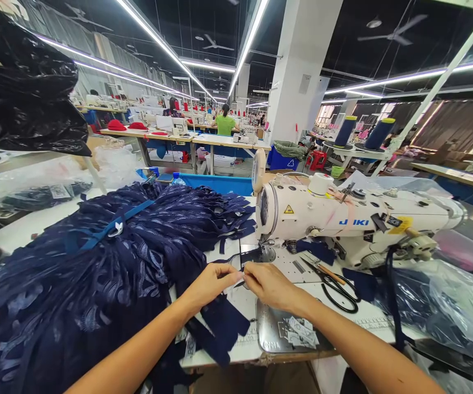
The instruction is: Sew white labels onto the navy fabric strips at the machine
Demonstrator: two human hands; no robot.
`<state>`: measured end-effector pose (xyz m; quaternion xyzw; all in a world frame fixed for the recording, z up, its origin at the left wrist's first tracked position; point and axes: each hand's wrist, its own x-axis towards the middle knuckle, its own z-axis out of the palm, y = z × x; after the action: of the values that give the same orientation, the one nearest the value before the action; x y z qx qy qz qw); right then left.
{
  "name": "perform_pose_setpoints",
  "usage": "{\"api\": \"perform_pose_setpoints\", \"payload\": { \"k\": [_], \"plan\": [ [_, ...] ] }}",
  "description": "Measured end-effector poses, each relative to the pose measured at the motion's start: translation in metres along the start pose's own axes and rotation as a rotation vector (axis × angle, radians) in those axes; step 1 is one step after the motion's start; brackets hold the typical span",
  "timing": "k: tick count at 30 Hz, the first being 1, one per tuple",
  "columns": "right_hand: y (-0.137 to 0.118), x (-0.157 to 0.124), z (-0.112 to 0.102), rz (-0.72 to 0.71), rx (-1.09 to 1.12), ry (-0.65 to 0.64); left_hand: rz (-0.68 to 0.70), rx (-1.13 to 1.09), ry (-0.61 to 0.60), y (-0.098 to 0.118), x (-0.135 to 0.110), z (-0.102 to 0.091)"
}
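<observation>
My left hand (215,282) and my right hand (267,284) meet just in front of the sewing machine's (310,213) needle area, fingertips pinched close together. Between them shows a small pale bit with a dark edge, too small to name. A dark navy strip (255,255) lies by the presser foot, just beyond my fingers. Left of my left hand spreads a big heap of navy patterned fabric strips (138,262), tied with a blue band (117,224). Small printed labels (300,331) are piled on the metal plate (267,328) below my right hand.
Black-handled scissors (335,284) lie right of the needle area. Clear plastic bags (445,306) with navy fabric sit at the right edge. A black plastic bag (27,82) hangs at upper left. Two navy thread cones (345,132) stand behind. A person in green (225,123) is far off.
</observation>
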<state>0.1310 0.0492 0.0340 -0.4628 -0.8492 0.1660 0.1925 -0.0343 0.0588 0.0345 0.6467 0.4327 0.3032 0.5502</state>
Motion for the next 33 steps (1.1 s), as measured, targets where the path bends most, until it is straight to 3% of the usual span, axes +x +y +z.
{"api": "perform_pose_setpoints", "payload": {
  "k": [8,14,17,27,33],
  "plan": [
    [0.007,0.002,0.0,0.024,0.181,0.029,-0.032,-0.04,0.074,-0.007,0.001,0.002],
    [0.014,0.003,0.012,0.211,0.766,0.081,-0.044,-0.096,0.099,-0.01,0.0,0.002],
    [0.008,0.004,0.016,0.212,0.9,0.074,-0.039,-0.088,0.105,-0.01,0.0,0.003],
    [0.003,0.003,0.015,0.221,0.893,0.118,-0.044,-0.08,0.046,-0.008,0.0,-0.002],
    [0.004,-0.004,0.024,0.195,0.842,0.122,0.11,0.097,0.04,-0.01,0.001,-0.003]
  ]
}}
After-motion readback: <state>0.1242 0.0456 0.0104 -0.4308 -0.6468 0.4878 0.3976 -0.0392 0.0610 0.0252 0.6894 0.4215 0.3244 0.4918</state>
